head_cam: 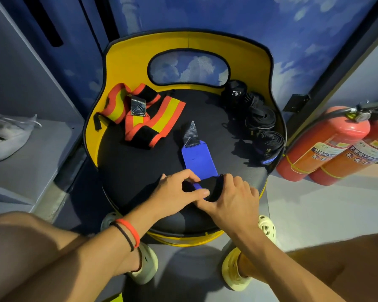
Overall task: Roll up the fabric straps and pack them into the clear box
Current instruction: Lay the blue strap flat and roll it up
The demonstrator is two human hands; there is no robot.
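- Rolling up the near end of the blue strap on the black seat of a yellow chair, by the look of it.
- Pinching one side of the small roll with the left hand, thumb and fingers closed on it, likely to stop it from springing open.
- Gripping the other side of the roll with the right hand, fingers curled round it, likely to keep the edges even.
- Leaving the rest of the blue strap flat and straight across the seat, with its dark pointy tab at the far end; probably laid out like that to roll up neat with no twists.
- Keeping the orange and yellow straps in a loose heap at the back left of the seat, well apart from the hands and not rolled yet.
- Parking some black rolls in a row at the back right, close to the chair wall; likely done and waiting to be packed.
- Seeing no clear box anywhere, so no packing yet.
- Passing over the two red fire extinguishers beside the chair on the right, no part of the job.
- Needing next, at a guess: a slow, tight roll toward the tab with both hands level, or else ending up with a crooked roll.
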